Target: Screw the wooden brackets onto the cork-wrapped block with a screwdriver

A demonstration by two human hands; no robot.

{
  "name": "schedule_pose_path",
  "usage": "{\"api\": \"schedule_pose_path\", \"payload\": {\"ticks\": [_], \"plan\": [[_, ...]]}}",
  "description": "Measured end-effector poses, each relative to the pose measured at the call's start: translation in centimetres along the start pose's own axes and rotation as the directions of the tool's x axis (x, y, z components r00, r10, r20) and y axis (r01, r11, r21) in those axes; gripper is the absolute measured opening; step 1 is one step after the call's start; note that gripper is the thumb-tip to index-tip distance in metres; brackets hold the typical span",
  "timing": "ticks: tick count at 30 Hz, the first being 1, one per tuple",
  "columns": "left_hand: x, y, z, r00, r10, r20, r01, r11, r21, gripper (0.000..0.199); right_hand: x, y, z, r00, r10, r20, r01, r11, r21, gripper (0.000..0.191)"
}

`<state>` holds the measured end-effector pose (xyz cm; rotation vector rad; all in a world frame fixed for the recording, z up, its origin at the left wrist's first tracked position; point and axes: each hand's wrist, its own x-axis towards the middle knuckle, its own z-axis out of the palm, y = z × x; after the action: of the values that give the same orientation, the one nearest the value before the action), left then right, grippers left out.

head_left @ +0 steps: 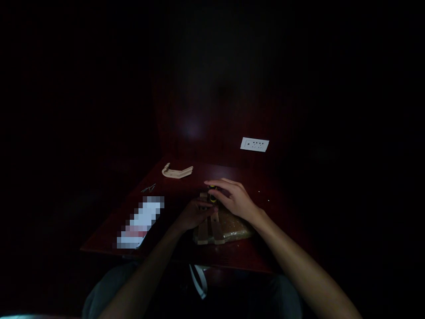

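The right hand (234, 199) arches over a black and yellow handle (212, 195), and its fingers (217, 184) curve around the top of it. They look closed on this handle, but the light is weak, so I cannot be fully sure of the grip. The shaft under the handle is hidden, so I cannot say which tool it is. The left hand (195, 215) lies lower, with its fingers (207, 206) stretched toward the foot of the handle and only a little open. They are touching the handle or the wood just under it — I cannot tell which, or if they have hold of anything.

Directly below the left fingers, 2 pale wooden slats (208, 230) run toward the near edge of the dark red table (232, 261). A tan padded pack (237, 226) lies under the right hand's wrist, just beside the slats, and the slats seem to rest partly on it.

Past the left fingers, on the far left, lie 2 or 3 thin metal pins (148, 188), and a curved wooden piece (177, 171) is farther ahead. A pixelated white box (141, 221) lies to the left of the left hand. Beyond the right fingers, a white socket plate (254, 144) is fixed on the wall, and 2 tiny white specks (264, 196) sit on the table.
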<state>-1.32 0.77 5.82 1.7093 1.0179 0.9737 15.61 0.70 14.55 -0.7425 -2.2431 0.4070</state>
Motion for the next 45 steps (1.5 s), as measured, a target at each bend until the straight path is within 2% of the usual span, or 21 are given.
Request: {"api": "schedule_pose_path", "payload": {"ticks": [6, 11, 14, 22, 26, 33, 35, 38, 42, 45], "plan": [[0.1, -0.3, 0.1, 1.000, 0.016, -0.013, -0.016, 1.000, -0.018, 0.025, -0.2, 0.3, 0.9, 0.999, 0.005, -0.040, -0.004, 1.000, 0.030, 0.033], [0.2, -0.4, 0.1, 0.998, 0.043, -0.040, -0.044, 0.999, -0.008, 0.023, -0.6, 0.1, 0.7, 0.998, 0.012, 0.058, -0.020, 0.990, 0.137, 0.040], [0.2, -0.4, 0.2, 0.998, 0.036, -0.046, -0.036, 0.999, -0.007, 0.026, -0.7, 0.2, 0.3, 0.997, 0.031, 0.077, -0.043, 0.987, 0.156, 0.039], [0.1, 0.1, -0.6, 0.997, -0.031, 0.067, 0.028, 0.998, 0.053, 0.034, -1.1, 1.0, 0.6, 1.000, 0.011, -0.020, -0.009, 0.992, 0.123, 0.038], [0.0, 0.5, -0.8, 0.992, -0.028, 0.125, 0.024, 0.999, 0.035, 0.034, -1.3, 1.0, 0.8, 0.998, 0.020, -0.054, -0.013, 0.991, 0.130, 0.039], [0.0, 0.0, -0.5, 0.998, -0.039, 0.039, 0.038, 0.999, 0.020, 0.035, -1.2, 0.3, 0.0, 0.999, 0.006, 0.034, -0.010, 0.992, 0.129, 0.050], [0.0, 0.0, -0.5, 0.998, -0.044, 0.051, 0.044, 0.999, 0.012, 0.036, -1.1, 0.4, -0.3, 0.999, -0.005, 0.051, -0.001, 0.993, 0.116, 0.052], [0.0, -0.1, -0.6, 0.993, -0.088, 0.080, 0.088, 0.996, 0.010, 0.039, -1.2, 0.8, -0.3, 0.999, -0.012, 0.030, 0.009, 0.995, 0.100, 0.050], [-0.1, -0.1, -0.4, 0.992, -0.115, 0.056, 0.117, 0.993, -0.028, 0.044, -1.4, 1.4, -0.2, 0.999, 0.005, -0.043, -0.003, 0.998, 0.058, 0.044], [-0.2, 0.1, -0.3, 0.991, -0.128, 0.044, 0.130, 0.991, -0.035, 0.042, -1.4, 1.3, -0.2, 0.999, 0.010, -0.050, -0.010, 1.000, 0.008, 0.043]]}}
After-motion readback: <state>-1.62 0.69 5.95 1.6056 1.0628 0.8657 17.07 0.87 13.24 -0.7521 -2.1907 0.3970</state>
